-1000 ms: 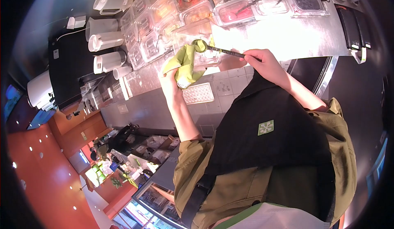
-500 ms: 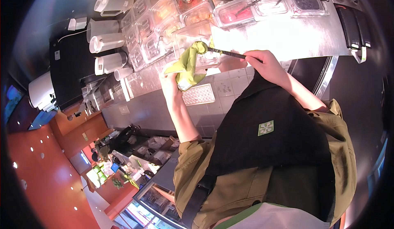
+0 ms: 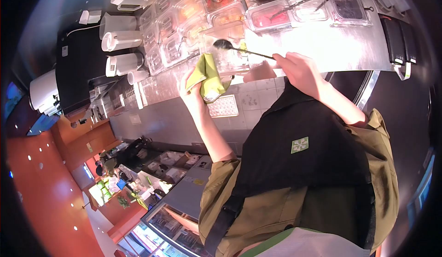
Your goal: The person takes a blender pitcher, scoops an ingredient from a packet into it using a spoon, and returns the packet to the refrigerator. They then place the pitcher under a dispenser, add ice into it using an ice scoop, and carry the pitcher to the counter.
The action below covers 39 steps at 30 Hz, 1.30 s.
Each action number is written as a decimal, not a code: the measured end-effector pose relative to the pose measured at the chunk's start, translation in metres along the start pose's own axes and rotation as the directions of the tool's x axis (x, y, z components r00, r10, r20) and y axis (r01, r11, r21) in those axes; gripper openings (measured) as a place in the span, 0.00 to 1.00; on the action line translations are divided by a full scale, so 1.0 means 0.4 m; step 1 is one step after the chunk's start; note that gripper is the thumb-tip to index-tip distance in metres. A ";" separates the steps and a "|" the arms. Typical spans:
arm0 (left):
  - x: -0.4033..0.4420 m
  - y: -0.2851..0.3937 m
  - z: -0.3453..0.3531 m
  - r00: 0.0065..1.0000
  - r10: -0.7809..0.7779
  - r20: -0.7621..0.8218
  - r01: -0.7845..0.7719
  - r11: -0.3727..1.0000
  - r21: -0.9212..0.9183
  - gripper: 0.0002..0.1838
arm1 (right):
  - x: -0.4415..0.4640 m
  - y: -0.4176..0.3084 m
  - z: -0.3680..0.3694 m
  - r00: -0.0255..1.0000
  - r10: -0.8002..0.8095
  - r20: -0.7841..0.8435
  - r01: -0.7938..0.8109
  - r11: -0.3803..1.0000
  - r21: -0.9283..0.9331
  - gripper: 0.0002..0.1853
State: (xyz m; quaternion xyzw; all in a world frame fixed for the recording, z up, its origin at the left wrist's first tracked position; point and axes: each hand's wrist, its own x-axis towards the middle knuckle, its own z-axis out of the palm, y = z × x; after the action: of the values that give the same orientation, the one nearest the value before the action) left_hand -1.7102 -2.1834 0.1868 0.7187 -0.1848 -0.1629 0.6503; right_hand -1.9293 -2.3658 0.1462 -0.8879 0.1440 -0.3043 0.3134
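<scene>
My left hand [image 3: 193, 92] is closed on a yellow-green cloth [image 3: 209, 75], which hangs over the front edge of the metal counter [image 3: 299, 45]. Pinched in my right hand [image 3: 301, 73] is the thin handle of a black spoon [image 3: 223, 44]. The spoon's dark bowl points left, above and to the right of the cloth and apart from it. Beneath the spoon is a clear container [image 3: 232, 61], partly hidden, with a little green stuff near its upper right.
Clear tubs of coloured food fill the back of the counter, among them a pink one [image 3: 269, 17] with a utensil. White pitchers [image 3: 122, 40] line the left side. Black cases [image 3: 397, 40] lie at the right. People [image 3: 108, 167] are far off at lower left.
The cloth was wrapped around the spoon's bowl; now the bowl is out of it and bare. My left hand holds the cloth lower, and the view has shifted slightly.
</scene>
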 end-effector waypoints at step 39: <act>-0.434 -0.091 0.035 0.948 -0.274 -0.165 0.089 0.722 -0.686 0.22 | 0.057 0.048 0.049 0.872 0.343 0.350 -0.475 0.765 0.435 0.11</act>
State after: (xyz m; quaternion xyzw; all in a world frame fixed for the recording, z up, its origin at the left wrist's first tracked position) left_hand -1.8672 -2.1096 0.1482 0.4657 0.0431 -0.1878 0.8637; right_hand -1.9007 -2.3813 0.1322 -0.7508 0.2095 -0.1405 0.6105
